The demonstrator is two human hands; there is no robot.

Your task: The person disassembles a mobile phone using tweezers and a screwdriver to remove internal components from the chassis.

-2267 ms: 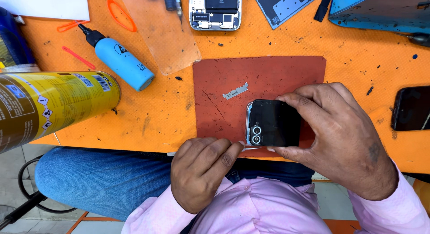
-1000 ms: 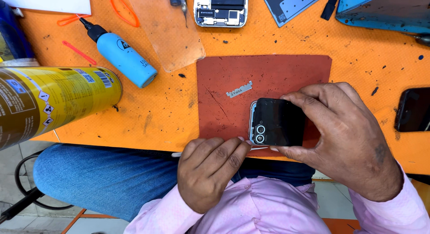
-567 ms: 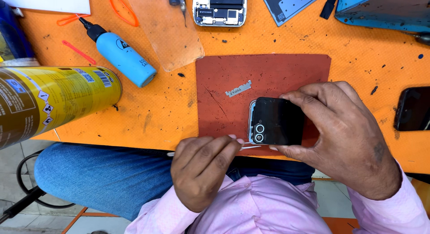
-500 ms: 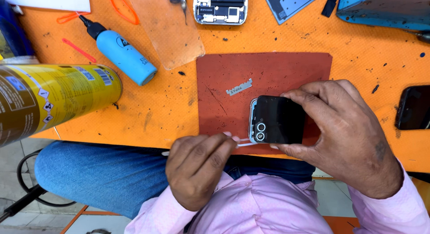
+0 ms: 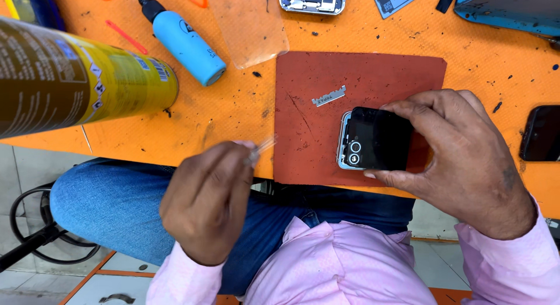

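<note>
The right hand [image 5: 461, 159] grips a dark smartphone [image 5: 376, 138] by its edges, thumb along the near edge and fingers curled over the far edge and the right end, holding it camera-side up over the lower right part of a rust-red work mat [image 5: 315, 118] that lies on the orange workbench [image 5: 233, 112]. The phone's pale blue frame shows along its left end, where two round camera lenses sit near the corner closest to the person. The left hand [image 5: 204, 200] is raised off the bench in front of the blue jeans, well apart from the phone, its thumb and fingertips pinched together on a thin, clear, blurred sliver [image 5: 262, 147] that pokes up toward the mat; what the sliver is cannot be told. On the mat, just beyond the phone, lies a small grey metal strip [image 5: 329, 96] with a toothed edge, untouched. A clear plastic sheet [image 5: 248, 25] rests on the bench beyond the mat's left corner, and beside it lies a light blue bottle [image 5: 184, 42] with a black nozzle pointing away from the person. A large yellow spray can [image 5: 81, 77] lies on its side at the left edge of the view. At the far edge sit an opened phone body [image 5: 312, 0] and, at the right edge, another dark phone [image 5: 541, 133].
</note>
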